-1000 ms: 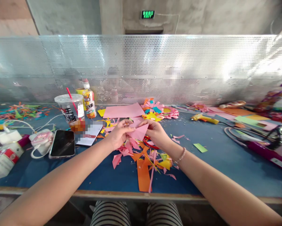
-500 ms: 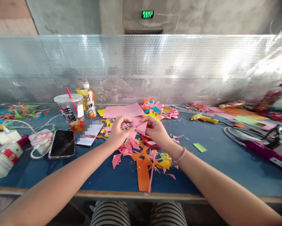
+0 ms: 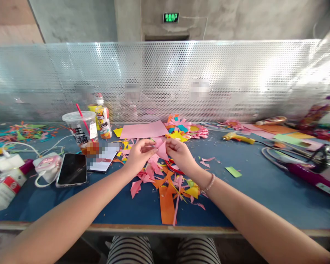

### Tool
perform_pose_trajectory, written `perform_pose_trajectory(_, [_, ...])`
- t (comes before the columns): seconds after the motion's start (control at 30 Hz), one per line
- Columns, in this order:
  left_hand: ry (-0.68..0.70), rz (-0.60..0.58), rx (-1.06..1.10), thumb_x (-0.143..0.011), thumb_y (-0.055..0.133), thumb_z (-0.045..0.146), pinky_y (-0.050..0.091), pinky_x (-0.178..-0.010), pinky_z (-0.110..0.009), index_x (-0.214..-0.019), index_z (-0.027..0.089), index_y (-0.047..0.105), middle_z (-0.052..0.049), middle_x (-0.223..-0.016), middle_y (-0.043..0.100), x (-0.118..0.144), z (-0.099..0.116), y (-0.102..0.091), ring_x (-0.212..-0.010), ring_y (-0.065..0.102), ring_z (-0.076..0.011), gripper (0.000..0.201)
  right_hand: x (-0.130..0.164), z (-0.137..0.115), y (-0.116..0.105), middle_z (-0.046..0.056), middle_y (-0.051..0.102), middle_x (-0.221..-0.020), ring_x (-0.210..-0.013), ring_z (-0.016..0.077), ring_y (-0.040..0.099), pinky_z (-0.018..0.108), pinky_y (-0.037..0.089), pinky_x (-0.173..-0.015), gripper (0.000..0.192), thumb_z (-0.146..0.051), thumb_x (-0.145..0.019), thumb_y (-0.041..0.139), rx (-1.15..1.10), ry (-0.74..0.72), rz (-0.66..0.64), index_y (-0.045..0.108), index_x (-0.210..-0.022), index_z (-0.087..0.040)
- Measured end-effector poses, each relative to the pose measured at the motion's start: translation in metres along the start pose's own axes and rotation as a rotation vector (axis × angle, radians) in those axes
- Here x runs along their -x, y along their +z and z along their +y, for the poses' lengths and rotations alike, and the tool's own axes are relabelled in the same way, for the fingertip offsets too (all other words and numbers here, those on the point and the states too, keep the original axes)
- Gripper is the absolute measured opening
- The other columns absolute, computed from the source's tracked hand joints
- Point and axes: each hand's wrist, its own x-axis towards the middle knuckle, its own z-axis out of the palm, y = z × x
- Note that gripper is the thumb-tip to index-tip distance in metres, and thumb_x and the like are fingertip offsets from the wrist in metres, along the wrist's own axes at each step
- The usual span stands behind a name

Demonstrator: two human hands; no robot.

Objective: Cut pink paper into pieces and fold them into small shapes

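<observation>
The left hand (image 3: 139, 157) and right hand (image 3: 181, 156) hold a pink paper piece (image 3: 162, 151) between them, above loose coloured paper scraps (image 3: 146, 177) on the blue table (image 3: 120, 207).

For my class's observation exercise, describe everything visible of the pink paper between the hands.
The pink paper is small, plain and thin-looking, apparently folded, and partly hidden. The right hand pinches it, tilted, above paper scraps; the left hand touches or nearly touches its opposite edge.
</observation>
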Motion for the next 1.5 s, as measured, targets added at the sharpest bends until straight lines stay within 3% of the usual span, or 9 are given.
perform_pose_trajectory(0.13, [-0.008, -0.025, -0.012, -0.065, 0.065, 0.026, 0.046, -0.076, -0.031, -0.086, 0.017, 0.063, -0.006, -0.089, 0.065, 0.001, 0.000, 0.000, -0.081, 0.060, -0.0172, 0.022, 0.001, -0.005, 0.000, -0.007, 0.044, -0.051, -0.045, 0.0050, 0.038, 0.020, 0.033, -0.047, 0.004, -0.012, -0.064, 0.049, 0.013, 0.042, 0.041, 0.050, -0.064, -0.016])
perform_pose_trajectory(0.27, [-0.022, -0.041, -0.027, -0.066, 0.064, 0.029, 0.045, -0.079, -0.033, -0.088, 0.018, 0.065, -0.007, -0.091, 0.067, 0.002, 0.001, 0.000, -0.085, 0.060, -0.0193, 0.025, 0.000, -0.005, 0.000, -0.005, 0.051, -0.053, -0.047, 0.0060, 0.044, 0.020, 0.036, -0.048, 0.002, -0.016, -0.064, 0.055, -0.017, 0.105, 0.049, 0.054, -0.063, -0.016])
perform_pose_trajectory(0.53, [-0.090, -0.068, 0.061, -0.068, 0.062, 0.030, 0.046, -0.072, -0.030, -0.090, 0.017, 0.065, -0.007, -0.087, 0.067, 0.003, 0.002, 0.003, -0.075, 0.060, -0.0164, 0.026, 0.000, -0.001, 0.001, -0.001, 0.060, -0.060, -0.053, 0.0096, 0.054, 0.022, 0.043, -0.051, 0.017, -0.028, -0.059, 0.067, -0.062, 0.136, 0.024, 0.058, -0.069, -0.016])
perform_pose_trajectory(1.17, [-0.087, -0.055, 0.071, -0.067, 0.063, 0.034, 0.046, -0.075, -0.032, -0.089, 0.017, 0.067, -0.007, -0.089, 0.067, 0.005, 0.001, 0.004, -0.082, 0.059, -0.0189, 0.028, 0.002, 0.001, 0.002, -0.003, 0.051, -0.053, -0.048, 0.0077, 0.042, 0.020, 0.033, -0.045, 0.010, -0.025, -0.068, 0.055, 0.138, 0.004, 0.045, 0.055, -0.064, -0.016])
perform_pose_trajectory(1.5, [-0.189, -0.038, 0.228, -0.064, 0.066, 0.033, 0.048, -0.073, -0.029, -0.085, 0.015, 0.066, -0.006, -0.081, 0.066, 0.005, -0.003, 0.005, -0.074, 0.060, -0.0145, 0.028, 0.001, 0.009, 0.000, 0.002, 0.061, -0.068, -0.057, 0.0104, 0.051, 0.021, 0.039, -0.051, 0.012, -0.023, -0.070, 0.054, 0.130, 0.027, 0.023, 0.060, -0.076, -0.015])
